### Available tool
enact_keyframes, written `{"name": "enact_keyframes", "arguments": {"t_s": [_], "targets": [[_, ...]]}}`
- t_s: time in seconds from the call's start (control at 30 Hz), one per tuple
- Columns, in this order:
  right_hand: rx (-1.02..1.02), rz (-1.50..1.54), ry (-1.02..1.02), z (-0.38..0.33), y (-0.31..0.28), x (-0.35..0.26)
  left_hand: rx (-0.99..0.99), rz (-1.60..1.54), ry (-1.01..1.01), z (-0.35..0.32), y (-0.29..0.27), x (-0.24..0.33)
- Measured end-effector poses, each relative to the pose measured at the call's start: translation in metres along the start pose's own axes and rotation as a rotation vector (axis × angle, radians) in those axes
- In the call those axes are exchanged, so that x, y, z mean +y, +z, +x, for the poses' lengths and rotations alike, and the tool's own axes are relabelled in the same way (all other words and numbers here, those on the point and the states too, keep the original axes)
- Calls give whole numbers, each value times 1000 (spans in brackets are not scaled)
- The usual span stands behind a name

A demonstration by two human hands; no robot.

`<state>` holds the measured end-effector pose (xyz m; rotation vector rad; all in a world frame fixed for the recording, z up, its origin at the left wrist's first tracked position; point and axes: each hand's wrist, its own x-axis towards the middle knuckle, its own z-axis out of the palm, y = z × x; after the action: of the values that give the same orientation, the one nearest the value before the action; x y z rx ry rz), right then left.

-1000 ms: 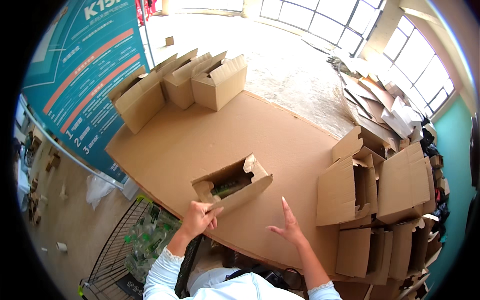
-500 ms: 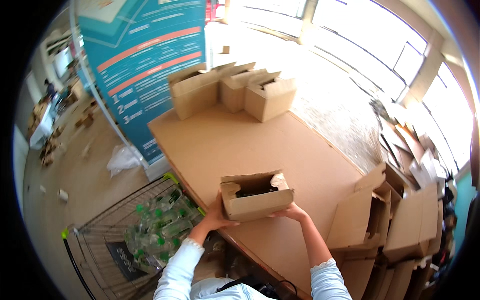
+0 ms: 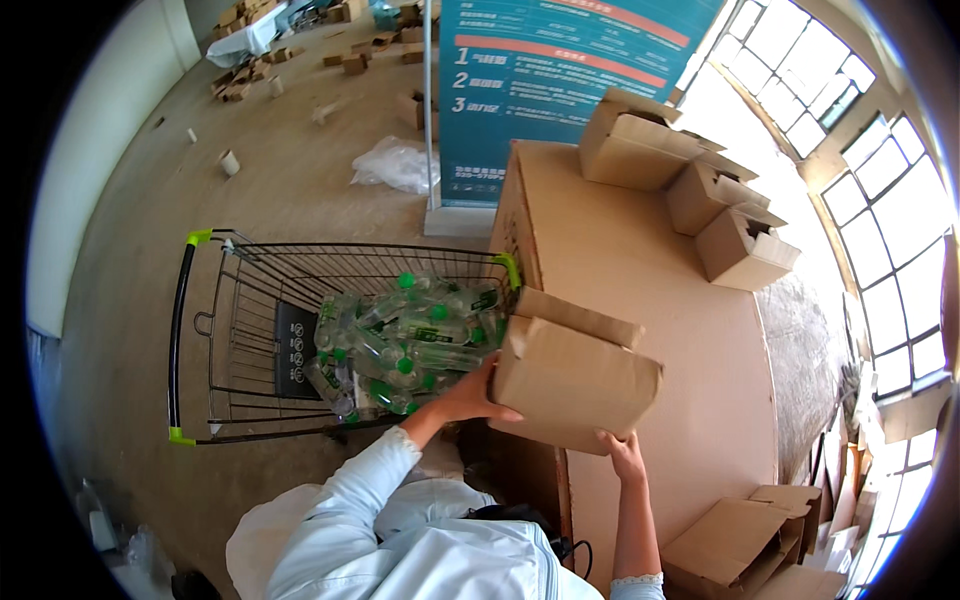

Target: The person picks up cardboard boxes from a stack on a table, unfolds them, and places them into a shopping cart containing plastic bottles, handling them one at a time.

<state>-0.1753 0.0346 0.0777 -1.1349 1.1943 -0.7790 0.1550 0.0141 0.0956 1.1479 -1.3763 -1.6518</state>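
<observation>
1. Closest to us, a left hand [image 3: 470, 397] clasps the brown carton [image 3: 580, 385] at nine o'clock; the right hand [image 3: 625, 458] grips its corner at five.
2. The carton tilts at the table's [image 3: 620, 250] left edge, flap pointing just past twelve, long axis from half past nine to half past three.
3. The step appears to be two-handed steadying; the next move likely needs an even grip.
4. Bottles [image 3: 400, 345] fill a wire cart [image 3: 297, 350] toward nine; three cartons [image 3: 705, 195] stand at one.
</observation>
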Motion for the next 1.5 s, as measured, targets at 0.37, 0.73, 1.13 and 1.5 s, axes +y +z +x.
{"name": "enact_keyframes", "arguments": {"t_s": [0.37, 0.73, 1.13, 1.5], "targets": [[-589, -52, 485, 124, 232, -62, 488, -343, -577, -144, -157, -1], [-1010, 88, 875, 132, 322, -40, 454, -294, -948, -227, -218, 31], [-569, 122, 86, 103, 239, -109, 378, -138, -346, -155, -217, 40], [202, -1, -115, -117, 53, -98, -489, 94, -25, 27, -20, 76]]}}
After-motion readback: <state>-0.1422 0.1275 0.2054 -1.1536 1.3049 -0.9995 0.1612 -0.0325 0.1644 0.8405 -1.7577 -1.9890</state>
